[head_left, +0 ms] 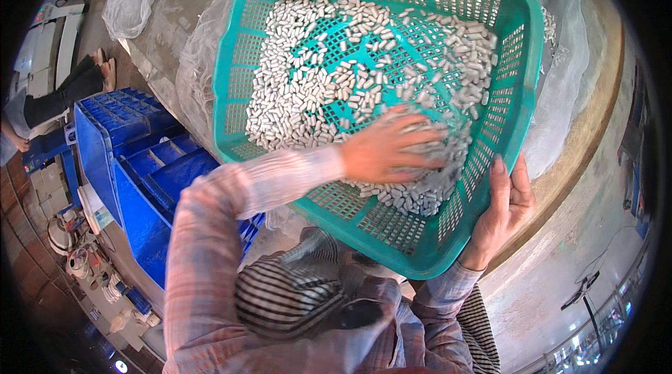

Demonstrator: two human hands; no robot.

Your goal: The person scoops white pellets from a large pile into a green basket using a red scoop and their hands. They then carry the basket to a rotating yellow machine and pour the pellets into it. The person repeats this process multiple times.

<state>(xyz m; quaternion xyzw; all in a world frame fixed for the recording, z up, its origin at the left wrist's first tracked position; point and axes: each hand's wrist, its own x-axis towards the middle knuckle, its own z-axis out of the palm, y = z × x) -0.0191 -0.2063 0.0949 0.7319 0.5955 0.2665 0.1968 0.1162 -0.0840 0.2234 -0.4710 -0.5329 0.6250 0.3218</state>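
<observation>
A teal plastic basket (280, 45) with slotted walls is tipped toward the person, its near corner low against their striped apron (294, 290). Inside the basket lies a spread of small pale grey pellets (315, 87), thickest along its near right side. The left hand (385, 153) lies inside the basket on that thick part, fingers stretched out flat and blurred, gripping nothing that can be made out. The right hand (504, 206) is closed around the basket's near right rim, thumb over the edge. Behind the basket sits clear plastic sheeting (567, 94) on a curved tabletop (595, 129). Left of the basket stand blue crates (140, 157).
</observation>
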